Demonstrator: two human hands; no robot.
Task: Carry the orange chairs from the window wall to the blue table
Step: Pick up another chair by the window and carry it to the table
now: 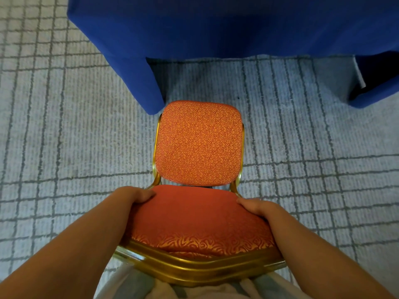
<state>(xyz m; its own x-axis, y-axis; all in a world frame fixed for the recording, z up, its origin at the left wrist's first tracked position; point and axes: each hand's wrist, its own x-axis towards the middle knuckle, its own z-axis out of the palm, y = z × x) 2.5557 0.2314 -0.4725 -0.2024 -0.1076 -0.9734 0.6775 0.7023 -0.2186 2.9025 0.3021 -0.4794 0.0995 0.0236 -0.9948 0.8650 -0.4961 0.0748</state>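
An orange patterned chair (198,143) with a gold metal frame sits right below me, its seat pointing at the blue table (216,26). The chair's padded back is closest to me. My left hand (138,196) grips the left top corner of that back, and my right hand (254,207) grips the right top corner. The seat's far edge lies just short of the blue cloth that hangs from the table, beside its left corner drape. Whether the chair's legs touch the floor is hidden.
Grey carpet (64,137) with a dark grid pattern covers the floor on both sides of the chair. A second blue drape (375,87) hangs at the right, with a gap of carpet between the two drapes.
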